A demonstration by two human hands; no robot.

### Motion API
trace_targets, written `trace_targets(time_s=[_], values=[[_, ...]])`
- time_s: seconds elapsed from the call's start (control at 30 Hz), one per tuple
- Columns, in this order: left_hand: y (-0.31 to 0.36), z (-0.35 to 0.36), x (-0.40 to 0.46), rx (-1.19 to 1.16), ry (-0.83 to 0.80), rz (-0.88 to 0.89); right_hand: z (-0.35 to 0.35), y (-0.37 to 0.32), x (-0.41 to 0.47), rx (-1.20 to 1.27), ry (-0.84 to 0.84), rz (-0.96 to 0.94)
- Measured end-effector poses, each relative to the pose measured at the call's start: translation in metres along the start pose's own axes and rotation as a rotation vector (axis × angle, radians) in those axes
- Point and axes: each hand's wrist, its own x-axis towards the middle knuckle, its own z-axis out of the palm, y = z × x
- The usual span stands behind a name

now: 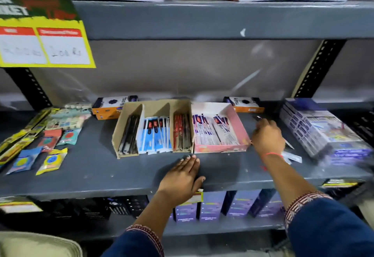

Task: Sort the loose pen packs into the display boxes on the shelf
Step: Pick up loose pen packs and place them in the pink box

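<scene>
A brown cardboard display box point(117, 135) stands mid-shelf with three compartments holding black, blue and red pen packs. Touching its right side is a pink display box point(241, 128) with white and purple pen packs. My right hand point(267, 137) is just right of the pink box, fingers curled on a loose pen pack point(289, 145) whose ends stick out on both sides of the hand. Another loose pack point(293, 158) lies on the shelf by my wrist. In front of the boxes, my left hand point(180, 179) rests flat on the shelf's front edge, holding nothing.
Eraser and sharpener packets point(51, 160) are scattered at the left. Two orange-and-black boxes point(107, 108) stand at the back. A wrapped stack of blue-white boxes point(319, 129) fills the right end. A yellow price sign point(46, 44) hangs from the upper shelf; purple boxes point(212, 206) sit below.
</scene>
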Motion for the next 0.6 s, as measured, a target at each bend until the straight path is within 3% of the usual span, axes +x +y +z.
trace_targets(time_s=[0.1,0.2,0.6], values=[[0.019,0.003,0.015,-0.005,-0.015,0.033,-0.005,0.037,0.011,-0.151,-0.208,0.126],[0.024,0.007,0.020,-0.013,-0.006,0.015,-0.007,0.054,0.018,-0.283,-0.395,0.094],[0.026,0.007,0.019,0.048,0.037,-0.012,-0.008,0.064,0.046,-0.319,-0.569,-0.028]])
